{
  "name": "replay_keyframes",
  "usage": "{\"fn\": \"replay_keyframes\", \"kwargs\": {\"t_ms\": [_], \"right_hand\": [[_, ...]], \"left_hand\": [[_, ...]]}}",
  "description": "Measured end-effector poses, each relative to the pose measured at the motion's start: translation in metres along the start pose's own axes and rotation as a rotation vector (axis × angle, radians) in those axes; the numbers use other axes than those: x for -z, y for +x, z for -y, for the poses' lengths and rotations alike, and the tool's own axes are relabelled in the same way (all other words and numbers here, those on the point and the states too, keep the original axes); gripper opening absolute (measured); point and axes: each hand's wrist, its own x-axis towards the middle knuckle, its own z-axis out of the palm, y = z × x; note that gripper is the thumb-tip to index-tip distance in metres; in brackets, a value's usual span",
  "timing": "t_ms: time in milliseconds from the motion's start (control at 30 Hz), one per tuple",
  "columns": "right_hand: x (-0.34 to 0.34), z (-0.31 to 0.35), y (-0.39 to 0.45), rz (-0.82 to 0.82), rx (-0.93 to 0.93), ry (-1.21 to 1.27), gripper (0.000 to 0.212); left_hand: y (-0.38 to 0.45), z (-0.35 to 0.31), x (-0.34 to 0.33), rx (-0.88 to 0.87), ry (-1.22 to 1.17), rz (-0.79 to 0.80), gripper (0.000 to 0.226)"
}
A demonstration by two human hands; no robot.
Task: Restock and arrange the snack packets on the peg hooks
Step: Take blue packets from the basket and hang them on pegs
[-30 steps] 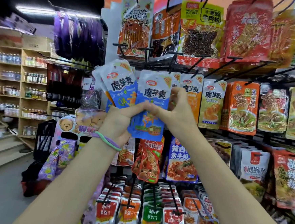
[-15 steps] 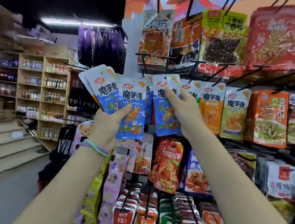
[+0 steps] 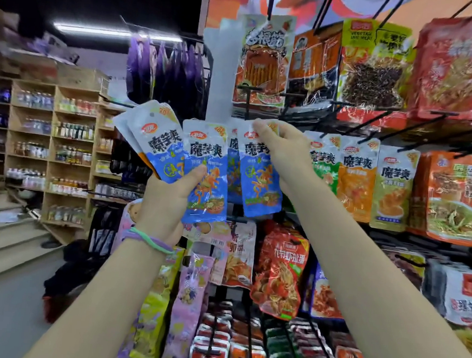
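Observation:
My left hand (image 3: 165, 198) grips a fanned bunch of blue snack packets (image 3: 158, 147), thumb pressed on the front one (image 3: 208, 174). My right hand (image 3: 285, 151) pinches the top of a single blue packet (image 3: 260, 178) and holds it up in front of the middle row of the rack, beside another blue packet (image 3: 233, 167) that hangs behind it. The hook's tip is hidden by my fingers. To the right hang green (image 3: 322, 163), orange (image 3: 356, 177) and olive (image 3: 395, 188) packets of the same brand.
Black peg hooks (image 3: 366, 124) jut out from the upper row with larger red and orange packets (image 3: 458, 66). Lower rows hold more snacks (image 3: 281, 272). Wooden shelves with bottles (image 3: 62, 151) and steps (image 3: 1, 239) lie at the left.
My hands have parted. The right hand took one blue packet from the left hand's bunch and lifted it up to the rack; the view shifted left.

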Motion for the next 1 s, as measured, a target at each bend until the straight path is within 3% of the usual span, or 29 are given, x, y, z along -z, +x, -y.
{"fn": "replay_keyframes", "kwargs": {"t_ms": [100,300,400,500,600,767,833,900,967,1000], "right_hand": [[-0.013,0.005,0.010,-0.056,0.012,-0.005,0.045],[-0.026,0.002,0.024,-0.114,0.104,-0.064,0.022],[-0.027,-0.001,0.026,-0.115,0.121,-0.099,0.026],[-0.030,-0.002,0.026,-0.087,0.065,-0.048,0.041],[-0.033,0.005,0.027,-0.106,-0.043,-0.002,0.026],[-0.035,0.006,0.030,-0.148,-0.120,-0.130,0.026],[-0.032,0.001,0.024,-0.135,-0.029,-0.293,0.017],[-0.024,-0.003,0.010,-0.101,0.132,-0.504,0.027],[-0.019,-0.007,-0.009,-0.105,0.315,-0.736,0.037],[-0.018,-0.007,-0.019,-0.145,0.394,-0.765,0.031]], "left_hand": [[0.003,0.001,0.003,0.002,-0.017,0.012,0.013],[0.012,0.003,0.008,0.014,-0.053,0.040,0.017],[0.016,0.004,0.008,0.020,-0.072,0.058,0.018],[0.016,0.005,0.008,0.032,-0.089,0.075,0.019],[0.016,0.007,0.011,0.032,-0.092,0.094,0.019],[0.013,0.006,0.011,0.038,-0.127,0.128,0.036],[0.011,0.006,0.011,0.044,-0.158,0.141,0.050],[0.010,0.003,0.011,0.048,-0.173,0.144,0.059],[0.012,0.003,0.012,0.041,-0.173,0.158,0.054],[0.014,0.003,0.011,0.041,-0.175,0.169,0.048]]}}
